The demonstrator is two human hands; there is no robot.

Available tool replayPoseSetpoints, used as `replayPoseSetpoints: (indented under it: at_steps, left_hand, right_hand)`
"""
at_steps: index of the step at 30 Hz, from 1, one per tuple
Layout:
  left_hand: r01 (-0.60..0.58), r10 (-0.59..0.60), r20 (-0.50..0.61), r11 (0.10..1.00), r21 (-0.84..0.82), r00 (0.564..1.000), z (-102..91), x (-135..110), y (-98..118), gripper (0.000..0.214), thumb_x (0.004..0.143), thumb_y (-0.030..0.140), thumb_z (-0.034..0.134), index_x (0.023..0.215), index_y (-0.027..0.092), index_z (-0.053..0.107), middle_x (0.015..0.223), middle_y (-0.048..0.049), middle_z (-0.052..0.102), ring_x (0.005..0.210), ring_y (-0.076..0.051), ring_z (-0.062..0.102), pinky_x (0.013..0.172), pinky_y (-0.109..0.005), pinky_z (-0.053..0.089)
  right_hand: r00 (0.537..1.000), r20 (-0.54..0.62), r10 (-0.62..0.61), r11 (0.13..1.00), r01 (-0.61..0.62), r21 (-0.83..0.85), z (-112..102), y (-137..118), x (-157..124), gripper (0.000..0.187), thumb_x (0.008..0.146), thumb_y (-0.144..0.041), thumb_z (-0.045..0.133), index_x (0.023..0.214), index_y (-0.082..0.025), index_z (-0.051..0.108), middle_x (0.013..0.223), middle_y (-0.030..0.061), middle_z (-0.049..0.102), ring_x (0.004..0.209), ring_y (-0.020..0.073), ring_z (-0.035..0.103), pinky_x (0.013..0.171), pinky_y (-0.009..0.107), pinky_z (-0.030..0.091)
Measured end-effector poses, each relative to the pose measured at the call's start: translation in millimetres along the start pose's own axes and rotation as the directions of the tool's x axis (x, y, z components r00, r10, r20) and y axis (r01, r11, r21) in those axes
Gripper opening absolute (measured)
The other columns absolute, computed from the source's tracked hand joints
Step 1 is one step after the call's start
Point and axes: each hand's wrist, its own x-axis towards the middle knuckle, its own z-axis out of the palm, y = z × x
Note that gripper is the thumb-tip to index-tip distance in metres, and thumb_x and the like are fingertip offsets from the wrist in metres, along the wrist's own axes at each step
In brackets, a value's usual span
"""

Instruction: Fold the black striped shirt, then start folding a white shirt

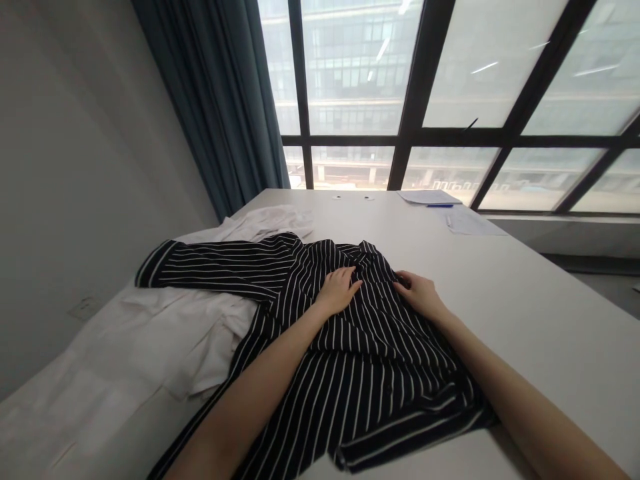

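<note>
A black shirt with thin white stripes (360,373) lies spread on a white table (540,313) in front of me, one sleeve stretched out to the left. My left hand (339,291) rests on the shirt near its collar, fingers stretched flat on the cloth. My right hand (419,292) is just to the right of it, on the same upper part of the shirt, with its fingers curled onto the fabric. Whether they pinch the cloth is not clear.
A white garment (165,333) lies under and left of the striped shirt. Sheets of paper (450,207) and a blue pen (440,205) sit at the table's far side by the window. A dark curtain (220,100) hangs at the back left.
</note>
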Motion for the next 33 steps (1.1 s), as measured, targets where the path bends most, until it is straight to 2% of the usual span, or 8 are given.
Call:
replayPoseSetpoints:
  at_steps: [3, 6, 11, 14, 17, 21, 28, 33]
  left_hand:
    - [0.005, -0.016, -0.083, 0.992, -0.129, 0.996, 1.7, -2.3, -6.8, 0.047, 0.101, 0.039, 0.033, 0.143, 0.018, 0.036, 0.141, -0.0136, 0.051, 0.133, -0.025, 0.046, 0.110, -0.046, 0.035]
    - [-0.020, -0.036, -0.216, 0.968, -0.251, 0.976, -0.8, -2.2, -8.8, 0.045, 0.101, 0.038, 0.034, 0.143, 0.022, 0.038, 0.138, -0.0120, 0.051, 0.130, -0.023, 0.048, 0.109, -0.043, 0.037]
    - [-0.003, -0.008, -0.196, 0.998, -0.059, 0.981, -0.5, -3.8, -3.2, 0.044, 0.093, 0.045, 0.054, 0.134, 0.030, 0.053, 0.127, -0.0093, 0.049, 0.122, -0.028, 0.049, 0.104, -0.049, 0.038]
    - [0.027, -0.030, -0.127, 0.999, -0.022, 0.991, 1.4, -3.8, -1.3, 0.039, 0.084, 0.038, 0.066, 0.121, 0.027, 0.061, 0.119, -0.0081, 0.054, 0.115, -0.030, 0.051, 0.100, -0.049, 0.040]
    - [0.056, -0.067, -0.122, 0.995, -0.084, 0.990, 2.5, -2.0, -3.0, 0.022, 0.083, 0.024, 0.066, 0.105, 0.023, 0.064, 0.108, -0.0064, 0.060, 0.108, -0.028, 0.053, 0.097, -0.047, 0.042]
    - [0.060, -0.087, -0.148, 0.983, -0.176, 0.985, 2.4, 0.8, -7.7, 0.011, 0.082, 0.011, 0.061, 0.088, 0.021, 0.063, 0.101, -0.0051, 0.065, 0.104, -0.026, 0.057, 0.097, -0.045, 0.043]
    - [0.047, -0.154, -0.223, 0.905, -0.422, 0.963, -0.5, 3.2, -11.8, 0.008, 0.092, 0.015, 0.051, 0.093, 0.020, 0.057, 0.095, -0.0044, 0.072, 0.094, -0.019, 0.068, 0.087, -0.033, 0.051]
    - [-0.005, -0.117, -0.226, 0.880, -0.474, 0.967, -1.6, 2.7, -9.9, 0.011, 0.095, 0.018, 0.046, 0.097, 0.020, 0.057, 0.089, -0.0021, 0.073, 0.087, -0.018, 0.070, 0.081, -0.030, 0.052]
  right_hand:
    - [0.986, -0.020, -0.164, 0.986, 0.163, -0.044, 3.1, -20.2, -8.8, 0.032, 0.091, -0.024, 0.050, 0.120, -0.024, 0.065, 0.105, 0.0080, 0.071, 0.099, 0.0251, 0.063, 0.093, 0.044, 0.037]
    - [0.895, 0.022, -0.445, 0.880, 0.442, -0.175, 6.0, -38.7, -17.3, 0.030, 0.094, -0.019, 0.048, 0.117, -0.025, 0.067, 0.091, 0.0073, 0.068, 0.092, 0.0242, 0.060, 0.091, 0.044, 0.033]
    - [0.774, 0.123, -0.621, 0.750, 0.632, -0.197, 10.8, -57.4, -26.0, 0.027, 0.095, -0.022, 0.048, 0.113, -0.024, 0.069, 0.085, 0.0065, 0.067, 0.086, 0.0236, 0.059, 0.089, 0.043, 0.034]
    - [0.827, 0.041, -0.560, 0.828, 0.561, -0.017, 9.3, -59.1, -27.3, 0.030, 0.097, -0.024, 0.043, 0.108, -0.024, 0.070, 0.085, 0.0061, 0.069, 0.084, 0.0219, 0.061, 0.086, 0.040, 0.037]
    - [0.959, -0.115, -0.258, 0.924, 0.280, 0.262, 7.9, -51.4, -24.2, 0.033, 0.097, -0.028, 0.036, 0.104, -0.025, 0.068, 0.079, 0.0022, 0.069, 0.074, 0.0192, 0.062, 0.079, 0.035, 0.044]
    - [0.966, -0.250, 0.061, 0.931, 0.036, 0.364, 13.1, -27.4, -14.0, 0.028, 0.089, -0.024, 0.041, 0.105, -0.022, 0.064, 0.081, 0.0030, 0.070, 0.075, 0.0202, 0.062, 0.078, 0.036, 0.047]
    - [0.988, -0.151, 0.010, 0.975, 0.025, 0.222, 24.9, -10.3, -5.7, 0.027, 0.087, -0.039, 0.053, 0.101, -0.023, 0.070, 0.110, 0.0106, 0.069, 0.108, 0.0313, 0.058, 0.093, 0.053, 0.043]
    - [0.988, -0.040, -0.150, 0.909, 0.153, 0.388, 21.1, -19.6, -8.1, 0.032, 0.088, -0.042, 0.055, 0.112, -0.022, 0.064, 0.116, 0.0085, 0.068, 0.110, 0.0272, 0.059, 0.098, 0.048, 0.043]
